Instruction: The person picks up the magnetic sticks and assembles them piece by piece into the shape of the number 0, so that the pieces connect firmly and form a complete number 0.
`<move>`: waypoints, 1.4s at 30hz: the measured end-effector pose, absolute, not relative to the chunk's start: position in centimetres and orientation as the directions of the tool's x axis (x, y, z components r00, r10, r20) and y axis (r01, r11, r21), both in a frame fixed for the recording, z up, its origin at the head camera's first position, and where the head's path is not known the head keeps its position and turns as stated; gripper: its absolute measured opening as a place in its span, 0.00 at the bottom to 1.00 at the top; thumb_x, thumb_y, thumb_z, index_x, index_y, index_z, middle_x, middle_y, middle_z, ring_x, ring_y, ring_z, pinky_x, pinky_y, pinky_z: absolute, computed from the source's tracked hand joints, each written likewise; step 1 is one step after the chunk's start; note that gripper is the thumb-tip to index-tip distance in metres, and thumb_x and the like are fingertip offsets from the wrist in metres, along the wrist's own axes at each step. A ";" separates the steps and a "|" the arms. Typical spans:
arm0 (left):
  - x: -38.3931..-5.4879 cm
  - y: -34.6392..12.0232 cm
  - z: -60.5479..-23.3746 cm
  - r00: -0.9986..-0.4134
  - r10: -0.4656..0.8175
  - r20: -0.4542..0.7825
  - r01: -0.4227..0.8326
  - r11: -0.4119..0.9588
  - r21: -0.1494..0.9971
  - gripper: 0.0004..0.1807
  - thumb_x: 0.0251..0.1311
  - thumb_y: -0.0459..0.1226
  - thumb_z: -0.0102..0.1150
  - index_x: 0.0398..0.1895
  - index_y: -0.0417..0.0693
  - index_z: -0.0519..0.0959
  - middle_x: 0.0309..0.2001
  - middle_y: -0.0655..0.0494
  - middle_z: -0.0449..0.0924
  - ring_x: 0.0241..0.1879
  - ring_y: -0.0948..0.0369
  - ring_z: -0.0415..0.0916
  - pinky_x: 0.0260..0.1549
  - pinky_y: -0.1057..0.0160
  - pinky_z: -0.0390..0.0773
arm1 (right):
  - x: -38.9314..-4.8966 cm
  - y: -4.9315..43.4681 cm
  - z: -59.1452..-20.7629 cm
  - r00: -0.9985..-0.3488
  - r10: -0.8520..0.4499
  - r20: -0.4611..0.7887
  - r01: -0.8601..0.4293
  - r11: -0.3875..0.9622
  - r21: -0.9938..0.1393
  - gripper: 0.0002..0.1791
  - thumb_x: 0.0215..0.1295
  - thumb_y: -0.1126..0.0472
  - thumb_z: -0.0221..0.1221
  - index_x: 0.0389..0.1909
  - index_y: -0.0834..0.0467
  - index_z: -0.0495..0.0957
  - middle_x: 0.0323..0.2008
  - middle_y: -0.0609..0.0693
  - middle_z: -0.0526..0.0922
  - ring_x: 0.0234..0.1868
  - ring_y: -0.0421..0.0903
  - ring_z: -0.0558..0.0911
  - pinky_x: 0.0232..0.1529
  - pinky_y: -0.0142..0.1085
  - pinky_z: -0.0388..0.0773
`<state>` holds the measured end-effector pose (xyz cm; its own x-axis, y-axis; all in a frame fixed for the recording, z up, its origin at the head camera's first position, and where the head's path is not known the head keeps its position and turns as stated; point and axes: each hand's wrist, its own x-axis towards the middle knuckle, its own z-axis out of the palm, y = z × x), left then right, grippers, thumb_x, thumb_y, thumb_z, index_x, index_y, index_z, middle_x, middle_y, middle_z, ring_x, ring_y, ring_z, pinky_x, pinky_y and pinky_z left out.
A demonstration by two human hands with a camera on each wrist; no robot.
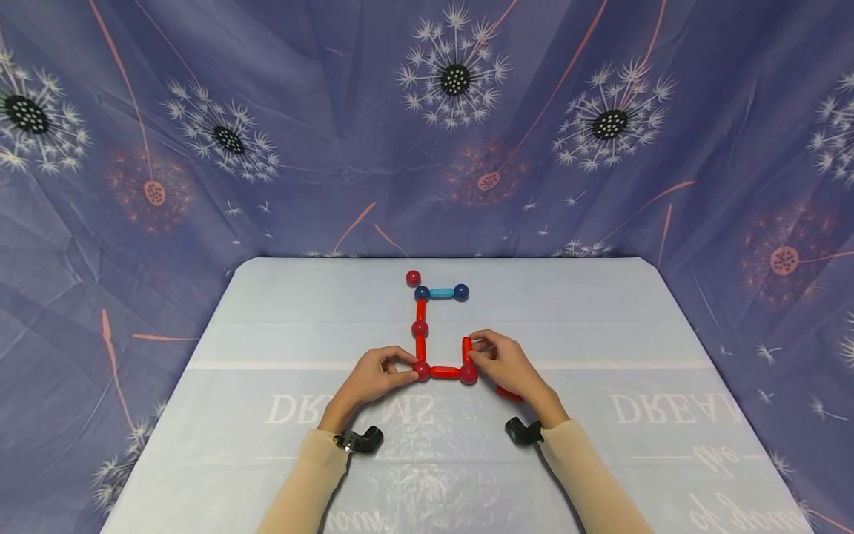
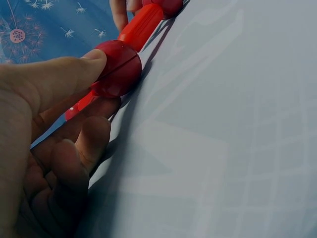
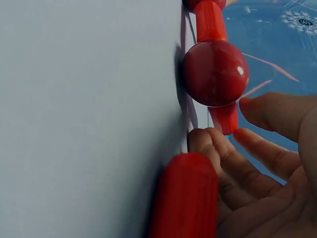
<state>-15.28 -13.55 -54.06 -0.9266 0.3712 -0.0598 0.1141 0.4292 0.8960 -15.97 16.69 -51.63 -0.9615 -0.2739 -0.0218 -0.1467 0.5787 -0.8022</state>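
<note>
My left hand (image 1: 376, 377) pinches the red ball (image 1: 422, 371) at the lower left corner of a chain of balls and rods. A red rod (image 1: 445, 372) joins that ball to another red ball (image 1: 468, 374) on the right. From the right-hand ball a short red rod (image 1: 466, 348) points away from me, and my right hand (image 1: 505, 363) grips it between thumb and fingers. In the right wrist view, this rod (image 3: 226, 119) shows partly behind its ball (image 3: 215, 73). A loose red rod (image 1: 510, 394) lies partly under my right wrist.
Up the chain's left side run red rods, a red ball (image 1: 419, 328) and a blue ball (image 1: 422, 294). A light blue rod (image 1: 442, 293) links it to a second blue ball (image 1: 462, 292). Another red ball (image 1: 414, 278) sits just behind. The white-covered table (image 1: 300, 319) meets a purple cloth backdrop (image 1: 320, 148).
</note>
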 end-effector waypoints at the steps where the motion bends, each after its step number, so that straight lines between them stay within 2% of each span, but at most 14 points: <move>1: -15.3 -13.6 -54.1 -0.927 0.371 -0.060 0.114 0.429 0.896 0.12 0.59 0.43 0.74 0.46 0.58 0.88 0.18 0.60 0.73 0.18 0.66 0.64 0.20 0.69 0.63 | -15.8 16.8 -51.6 -0.960 -0.278 -0.017 -0.155 0.585 -0.796 0.19 0.71 0.58 0.64 0.60 0.57 0.79 0.47 0.51 0.86 0.42 0.43 0.84 0.47 0.40 0.82; 11: -15.3 -13.5 -54.0 -0.929 0.365 -0.064 0.110 0.439 0.892 0.11 0.59 0.43 0.74 0.45 0.58 0.88 0.19 0.60 0.74 0.18 0.66 0.65 0.20 0.69 0.64 | -13.3 17.5 -51.4 -0.947 -0.318 0.044 -0.242 0.618 -0.748 0.15 0.68 0.59 0.67 0.52 0.59 0.83 0.40 0.46 0.87 0.39 0.40 0.82 0.43 0.35 0.81; 21: -15.2 -13.5 -54.0 -0.931 0.361 -0.059 0.118 0.447 0.887 0.11 0.60 0.43 0.73 0.46 0.58 0.87 0.19 0.60 0.73 0.19 0.66 0.65 0.20 0.69 0.64 | -12.7 17.2 -51.9 -0.949 -0.308 0.072 -0.258 0.623 -0.738 0.12 0.65 0.59 0.70 0.47 0.54 0.85 0.40 0.44 0.87 0.39 0.40 0.81 0.42 0.34 0.80; 30: -15.2 -13.5 -53.8 -0.923 0.380 -0.055 0.130 0.444 0.886 0.12 0.60 0.44 0.73 0.47 0.58 0.87 0.20 0.61 0.74 0.19 0.67 0.65 0.21 0.69 0.65 | -12.8 17.0 -52.1 -0.952 -0.300 0.058 -0.241 0.621 -0.746 0.13 0.64 0.59 0.71 0.49 0.55 0.85 0.40 0.45 0.87 0.39 0.40 0.80 0.42 0.35 0.80; 33: -15.2 -13.8 -53.5 -0.911 0.406 -0.067 0.125 0.429 0.894 0.13 0.62 0.44 0.72 0.49 0.56 0.86 0.23 0.57 0.79 0.19 0.66 0.67 0.21 0.69 0.68 | -12.6 16.8 -52.2 -0.955 -0.292 0.055 -0.232 0.618 -0.751 0.15 0.64 0.59 0.71 0.50 0.56 0.84 0.41 0.46 0.86 0.39 0.40 0.80 0.42 0.35 0.81; 36: -15.5 -14.4 -53.1 -0.897 0.433 -0.085 0.096 0.379 0.921 0.15 0.65 0.42 0.70 0.53 0.50 0.85 0.34 0.52 0.86 0.17 0.63 0.70 0.20 0.66 0.75 | -12.6 16.7 -52.3 -0.957 -0.286 0.052 -0.226 0.620 -0.752 0.15 0.64 0.59 0.71 0.50 0.55 0.85 0.41 0.45 0.86 0.40 0.40 0.80 0.43 0.34 0.81; 39: -16.2 -14.9 -52.8 -0.894 0.438 -0.090 0.069 0.333 0.940 0.16 0.67 0.40 0.68 0.55 0.45 0.83 0.46 0.47 0.87 0.17 0.59 0.74 0.19 0.61 0.80 | -12.6 16.7 -52.3 -0.957 -0.284 0.052 -0.225 0.621 -0.751 0.15 0.63 0.59 0.72 0.50 0.55 0.85 0.41 0.46 0.87 0.40 0.40 0.81 0.43 0.34 0.81; 40: -16.5 -14.9 -52.6 -0.897 0.433 -0.087 0.066 0.327 0.943 0.17 0.67 0.39 0.67 0.56 0.44 0.83 0.48 0.47 0.87 0.17 0.59 0.75 0.19 0.60 0.81 | -12.6 16.7 -52.3 -0.957 -0.286 0.055 -0.228 0.618 -0.753 0.14 0.63 0.60 0.72 0.49 0.55 0.85 0.41 0.45 0.87 0.40 0.40 0.81 0.43 0.34 0.81; 42: -17.3 -15.0 -52.4 -0.907 0.415 -0.068 0.076 0.322 0.944 0.18 0.68 0.39 0.67 0.57 0.42 0.82 0.44 0.43 0.87 0.16 0.57 0.76 0.19 0.59 0.81 | -12.7 16.8 -52.3 -0.956 -0.288 0.064 -0.235 0.613 -0.755 0.14 0.63 0.60 0.72 0.49 0.55 0.85 0.41 0.45 0.87 0.40 0.40 0.81 0.43 0.34 0.81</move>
